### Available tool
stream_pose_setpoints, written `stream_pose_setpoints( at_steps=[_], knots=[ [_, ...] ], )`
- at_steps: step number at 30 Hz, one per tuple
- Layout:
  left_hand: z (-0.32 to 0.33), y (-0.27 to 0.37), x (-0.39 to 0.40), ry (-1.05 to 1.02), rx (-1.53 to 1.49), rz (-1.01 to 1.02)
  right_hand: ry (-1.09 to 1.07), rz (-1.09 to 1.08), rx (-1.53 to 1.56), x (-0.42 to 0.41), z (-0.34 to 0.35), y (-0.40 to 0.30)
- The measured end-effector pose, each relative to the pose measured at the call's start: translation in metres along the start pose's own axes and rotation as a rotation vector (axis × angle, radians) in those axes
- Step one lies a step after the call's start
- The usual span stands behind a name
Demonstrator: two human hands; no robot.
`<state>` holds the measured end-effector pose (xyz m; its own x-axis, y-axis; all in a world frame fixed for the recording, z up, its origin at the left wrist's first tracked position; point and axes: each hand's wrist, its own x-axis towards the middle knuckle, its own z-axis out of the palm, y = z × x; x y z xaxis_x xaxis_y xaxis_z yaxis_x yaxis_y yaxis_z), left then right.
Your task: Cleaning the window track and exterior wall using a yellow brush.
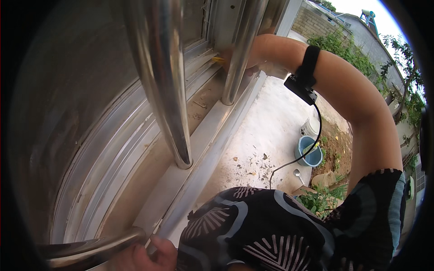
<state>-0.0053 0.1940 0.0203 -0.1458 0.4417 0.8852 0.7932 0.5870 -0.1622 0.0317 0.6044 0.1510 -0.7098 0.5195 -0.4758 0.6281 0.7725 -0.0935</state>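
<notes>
My right hand [239, 62] reaches in behind a polished steel bar [234, 71] at the window, partly hidden by it. A small yellow thing [218, 60] shows at its fingers, by the window's sliding track [200, 73]; its kind is unclear. A black strap with a small black device [301, 88] and a cable is on my right forearm. At the lower left, my left hand [152, 254] is beside another steel bar [98, 245] and the end of the metal frame rail [190, 189]. The picture's bottom edge cuts it off, and its grip is unclear.
A thick steel bar [162, 84] crosses in front of the window. Dirt lies on the sill [203, 101]. Below, on the pale ground, are a blue bucket [315, 159], a white bucket [310, 127], a spoon-like utensil [298, 175] and scattered leaves. Plants and a brick wall [308, 23] stand outside.
</notes>
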Motion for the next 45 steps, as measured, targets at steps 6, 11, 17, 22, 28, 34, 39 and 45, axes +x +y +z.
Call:
stream_pose_setpoints(
  at_steps=[6, 11, 17, 22, 28, 34, 39, 45],
  knots=[
    [-0.005, -0.003, 0.003, -0.103, -0.019, 0.035, 0.26, -0.525, -0.019, 0.022, 0.004, 0.031],
    [-0.003, -0.002, -0.001, -0.044, 0.032, -0.01, 0.174, -0.373, 0.018, -0.018, 0.002, -0.004],
    [-0.002, 0.001, -0.003, -0.042, 0.05, -0.033, 0.492, -0.452, 0.216, -0.05, -0.039, -0.007],
    [0.0, 0.002, -0.003, -0.028, 0.027, -0.011, 0.517, -0.695, 0.442, -0.043, -0.072, 0.004],
    [0.001, 0.0, -0.017, -0.031, 0.051, 0.007, 0.121, -0.707, 0.714, -0.032, -0.028, -0.023],
    [0.004, 0.003, -0.02, -0.019, 0.038, -0.013, 0.066, -0.78, 0.819, -0.017, -0.004, -0.03],
    [0.0, 0.001, -0.022, -0.041, 0.03, -0.027, -0.161, -0.73, 0.691, -0.005, -0.008, -0.021],
    [0.003, -0.003, -0.03, -0.091, -0.014, -0.016, -0.038, -0.858, 0.773, 0.006, -0.022, -0.026]
  ],
)
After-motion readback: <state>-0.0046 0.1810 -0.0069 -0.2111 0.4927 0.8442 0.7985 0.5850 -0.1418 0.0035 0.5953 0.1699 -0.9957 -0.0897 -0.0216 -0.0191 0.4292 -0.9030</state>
